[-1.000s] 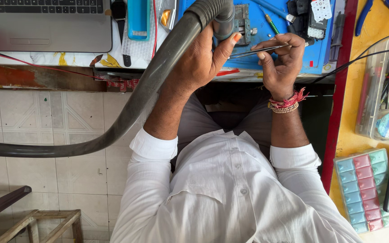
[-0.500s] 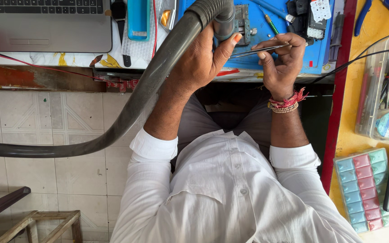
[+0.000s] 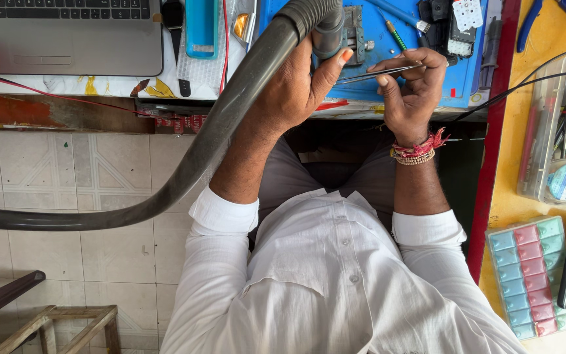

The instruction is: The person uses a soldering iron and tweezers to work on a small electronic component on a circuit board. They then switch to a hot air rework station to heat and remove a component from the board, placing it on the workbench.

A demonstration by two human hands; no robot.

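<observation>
Over the blue mat [image 3: 388, 49] on the far desk [image 3: 132, 85], my left hand [image 3: 296, 85] wraps its fingers around the grey hose [image 3: 230, 111]; my right hand [image 3: 411, 85] pinches tweezers [image 3: 378, 72].

Pale patterned floor tiles [image 3: 99, 190] are catching daylight; a wooden stool frame [image 3: 54, 324] is sitting at 7 o'clock.

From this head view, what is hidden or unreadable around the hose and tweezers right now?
- Hose mouth: hidden behind the left hand.
- Tweezers tips: too fine to tell whether they grip anything.
- Metal part on the blue mat: mostly covered by the hose end.
- Laptop: cut by the top edge.
- Right hand: palm faces away.
</observation>
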